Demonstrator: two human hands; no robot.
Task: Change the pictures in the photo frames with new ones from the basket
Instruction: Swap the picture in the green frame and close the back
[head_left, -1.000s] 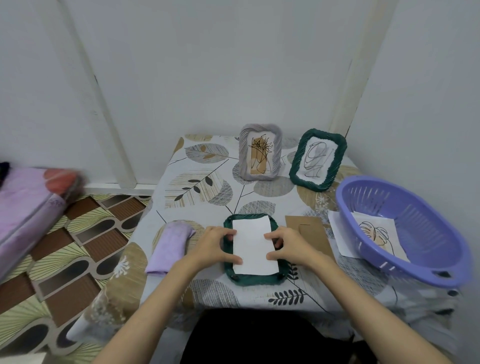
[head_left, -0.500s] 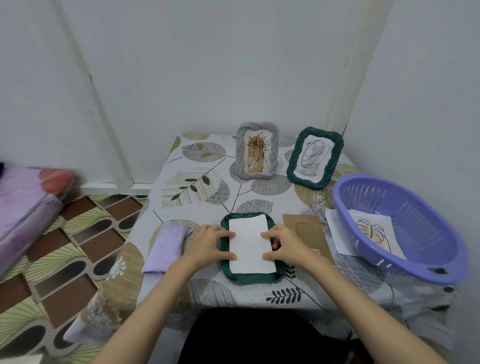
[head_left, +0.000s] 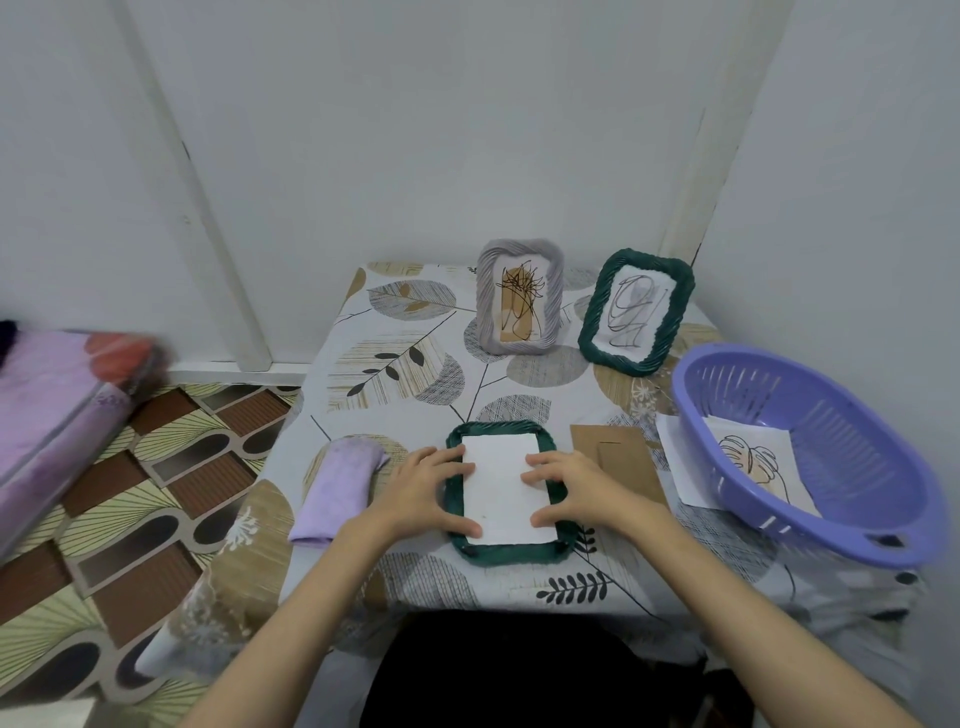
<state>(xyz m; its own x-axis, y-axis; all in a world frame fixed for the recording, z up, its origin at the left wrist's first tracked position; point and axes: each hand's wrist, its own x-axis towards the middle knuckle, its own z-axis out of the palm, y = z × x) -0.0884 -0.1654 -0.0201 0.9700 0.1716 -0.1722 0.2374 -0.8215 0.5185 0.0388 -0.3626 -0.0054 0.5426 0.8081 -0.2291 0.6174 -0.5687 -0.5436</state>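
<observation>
A dark green woven photo frame (head_left: 501, 552) lies face down near the table's front edge, with a blank white sheet (head_left: 502, 488) resting in its back. My left hand (head_left: 426, 488) presses its left side, fingers spread over the rim and the sheet's edge. My right hand (head_left: 571, 488) presses the right side the same way. A brown cardboard backing (head_left: 621, 452) lies just right of the frame. The purple basket (head_left: 852, 540) at the right holds a leaf drawing (head_left: 753, 462). Another white sheet (head_left: 680, 457) pokes out from under the basket.
Two frames stand at the back of the table: a grey one (head_left: 521, 296) and a green one (head_left: 636, 310), each with a line drawing. A folded lilac cloth (head_left: 337, 488) lies left of my left hand. Walls close the back and right.
My fingers have shifted slightly on the sheet and frame, with the right hand spreading further down the right edge. The view has tilted a little; nothing else moved.
</observation>
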